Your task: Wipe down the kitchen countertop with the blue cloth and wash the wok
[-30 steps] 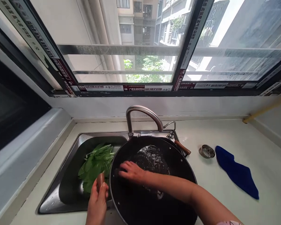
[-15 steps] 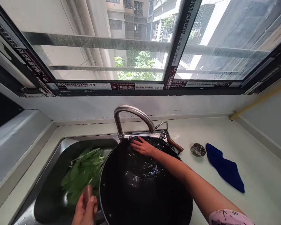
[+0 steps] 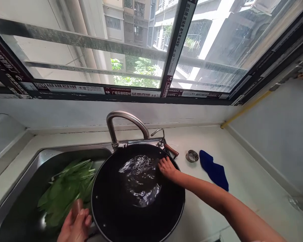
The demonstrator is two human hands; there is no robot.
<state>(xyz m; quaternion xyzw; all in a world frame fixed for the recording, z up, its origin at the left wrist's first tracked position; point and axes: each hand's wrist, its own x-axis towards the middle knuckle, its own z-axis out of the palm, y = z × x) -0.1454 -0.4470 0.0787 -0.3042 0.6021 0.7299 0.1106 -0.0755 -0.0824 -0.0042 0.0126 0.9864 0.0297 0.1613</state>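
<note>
A big black wok (image 3: pixel 121 215) sits over the right part of a steel sink (image 3: pixel 27 161), with water swirling in its middle. My left hand (image 3: pixel 74 225) is wrapped round the wok's brown wooden handle (image 3: pixel 76 205) at the lower left. My right hand (image 3: pixel 167 168) reaches into the wok and presses its fingers against the inner wall at the right side, near the water. A curved steel faucet (image 3: pixel 126 122) arches over the wok's back rim.
Green leafy vegetables (image 3: pixel 65 188) lie in the sink, left of the wok. A small metal sink strainer (image 3: pixel 192 156) and a blue cloth (image 3: pixel 214 169) lie on the white counter to the right. A window and wall ledge run behind.
My right hand has slid from the wok's back rim to its right inner wall. Water now pools and swirls in the middle. The view has swung to the right.
</note>
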